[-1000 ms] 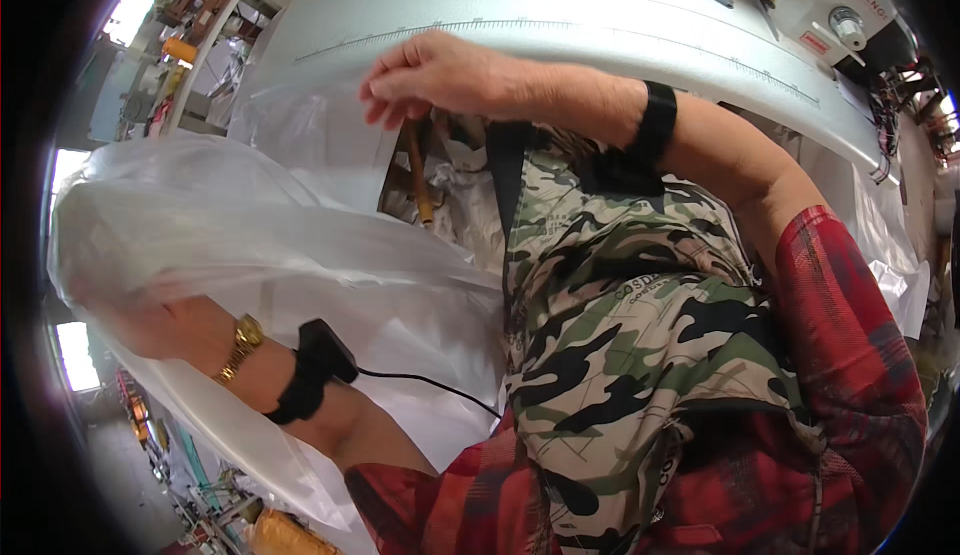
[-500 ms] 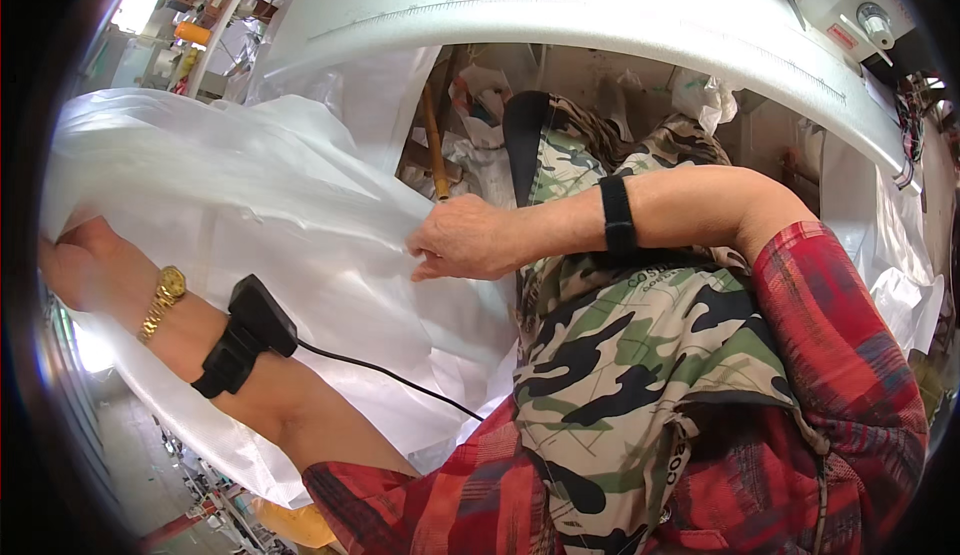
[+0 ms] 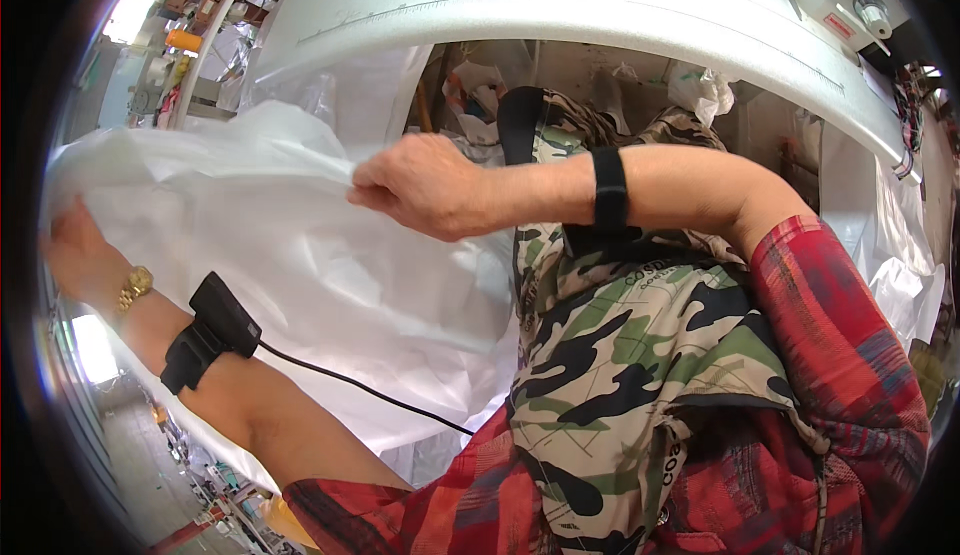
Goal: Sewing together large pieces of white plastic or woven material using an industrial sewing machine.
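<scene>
A large, thin, translucent white plastic sheet [image 3: 330, 275] spreads across the left side and hangs down past my lap. My right hand [image 3: 425, 187] is closed on its upper edge, thumb and fingers pinched together, and a fold runs from there toward the far left. Out at the left rim, my left hand [image 3: 78, 255] is raised to the same sheet, with its fingertips blurred and partly covered by the plastic; it appears to grip it. On the left arm are a gold watch [image 3: 134, 288] and a strapped black device [image 3: 222, 317] with a cable.
Ahead curves a pale work table [image 3: 560, 20] with a ruler scale along its front edge. A machine with a knob [image 3: 872, 15] stands at the far right. Beneath the table are crumpled plastic bags [image 3: 702, 93]. Camouflage cloth [image 3: 630, 355] covers my lap.
My right hand has risen and moved left, closing on the sheet's edge. My left hand has shifted slightly, and the billowing plastic has sunk and drawn out between the hands.
</scene>
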`<state>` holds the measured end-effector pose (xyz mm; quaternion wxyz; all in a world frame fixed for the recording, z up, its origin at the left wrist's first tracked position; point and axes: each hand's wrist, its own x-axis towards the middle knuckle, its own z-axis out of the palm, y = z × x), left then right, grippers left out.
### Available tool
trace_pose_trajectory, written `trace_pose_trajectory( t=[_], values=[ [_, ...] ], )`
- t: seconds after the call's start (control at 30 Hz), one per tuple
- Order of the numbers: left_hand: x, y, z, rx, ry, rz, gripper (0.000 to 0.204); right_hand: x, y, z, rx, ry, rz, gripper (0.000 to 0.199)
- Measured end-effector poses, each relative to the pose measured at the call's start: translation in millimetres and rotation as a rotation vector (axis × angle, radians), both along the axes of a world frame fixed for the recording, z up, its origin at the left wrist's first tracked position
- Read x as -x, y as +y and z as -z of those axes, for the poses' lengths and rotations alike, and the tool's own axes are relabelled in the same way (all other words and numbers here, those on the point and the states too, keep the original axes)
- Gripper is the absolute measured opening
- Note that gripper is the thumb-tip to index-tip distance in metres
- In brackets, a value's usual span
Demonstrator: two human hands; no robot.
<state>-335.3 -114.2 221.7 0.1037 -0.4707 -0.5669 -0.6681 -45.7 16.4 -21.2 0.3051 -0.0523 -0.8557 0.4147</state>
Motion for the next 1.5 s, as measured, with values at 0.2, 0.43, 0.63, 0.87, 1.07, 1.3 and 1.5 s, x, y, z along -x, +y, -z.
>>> trace_pose_trajectory(
  t=[0.2, 0.43, 0.63, 0.87, 1.07, 1.3, 1.5],
  values=[
    [-36.8, 22.3, 20.5, 0.882, 0.241, -0.424, 0.046, 36.0, 56.5, -82.6, -0.108, 0.191, 0.013, 0.032],
    [-125.9, 46.9, 44.1, 0.738, 0.349, -0.055, 0.039, 66.3, 65.7, -128.1, -0.186, 0.225, -0.029, 0.034],
    [-97.7, 34.2, 31.8, 0.960, 0.454, -0.114, 0.019, 40.8, 59.1, -78.7, 0.074, 0.205, -0.171, 0.038],
    [-31.9, -11.7, -24.5, 0.858, 0.457, -0.574, 0.026, -15.0, 22.6, 22.4, 0.468, 0.018, -0.402, 0.037],
    [13.6, -19.8, -12.7, 1.109, 0.865, -1.029, 0.042, -13.9, 24.0, 11.8, 0.277, -0.008, -0.323, 0.037],
    [-125.3, 30.4, 75.9, 0.852, 0.803, 0.040, 0.044, 13.3, 53.1, -75.8, 0.103, 0.041, -0.125, 0.035],
    [-143.9, 25.0, 57.9, 0.835, 0.439, 0.007, 0.021, 5.2, 67.0, -115.9, 0.005, 0.090, -0.226, 0.034]
  ],
)
